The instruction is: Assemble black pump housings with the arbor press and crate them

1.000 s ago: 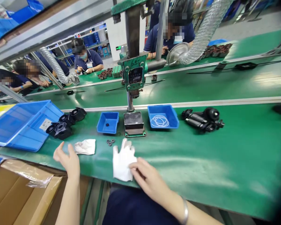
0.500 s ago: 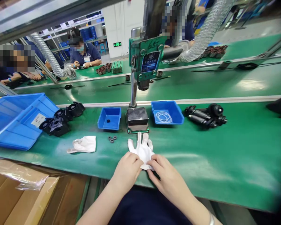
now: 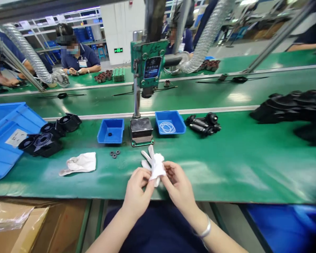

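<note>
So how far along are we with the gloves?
Done: nothing visibly finished; both hands are bare. In hand: the left hand and right hand pinch one white glove at its cuff, above the table. Left: the second glove lies untouched to the left, and the black rings sit loose.

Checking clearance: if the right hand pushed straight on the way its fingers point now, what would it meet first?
The right hand points up-left into the white glove it already pinches with the left hand. Beyond that, probably the press base block, though depth is unclear.

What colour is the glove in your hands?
White glove, held by left hand and right hand; head view.
</note>
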